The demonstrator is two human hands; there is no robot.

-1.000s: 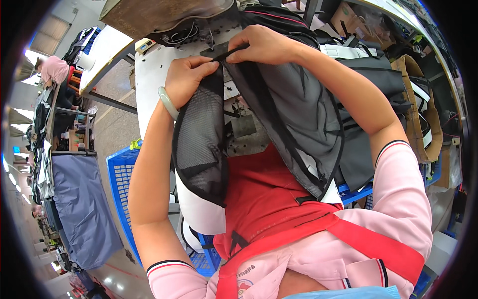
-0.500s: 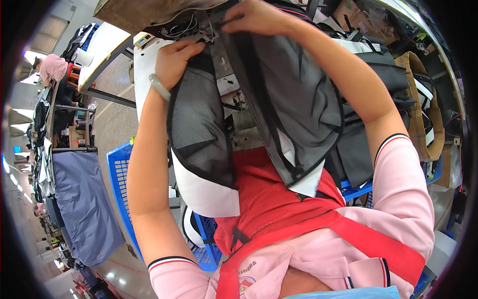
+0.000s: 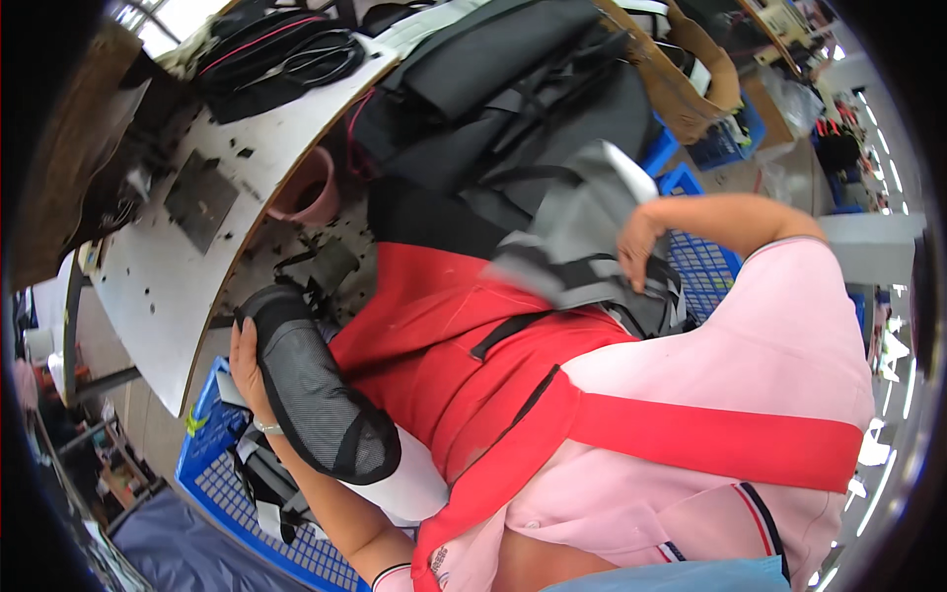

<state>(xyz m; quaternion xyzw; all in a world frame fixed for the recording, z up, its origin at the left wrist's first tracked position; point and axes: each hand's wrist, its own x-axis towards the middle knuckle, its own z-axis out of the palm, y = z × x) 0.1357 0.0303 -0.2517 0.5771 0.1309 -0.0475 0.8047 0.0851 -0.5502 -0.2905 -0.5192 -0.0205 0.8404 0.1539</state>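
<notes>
My left hand (image 3: 249, 367), with a pale bangle on its wrist, grips the edge of a dark grey mesh fabric panel (image 3: 316, 385). This panel has black binding and a white lower section, and it is folded into a curve beside my red apron (image 3: 414, 316). On the other side, my right hand (image 3: 639, 247) hangs with its fingers loosely down. They are over a grey fabric piece (image 3: 577, 212) with a white end, part of which is blurred. No grip on that piece is visible. Black straps lie beneath it.
At the left, a white worktable (image 3: 158, 286) carries a sewing machine (image 3: 109, 148). A pink bucket (image 3: 314, 187) stands beside its edge. Dark fabric pieces (image 3: 473, 89) are heaped ahead. Blue crates (image 3: 222, 464) flank me, and a cardboard box (image 3: 681, 79) is at far right.
My view has turned to the right. Both hands have left the sewing machine: the left has carried one mesh panel to my left side, and the right has swung out over the grey fabric.
</notes>
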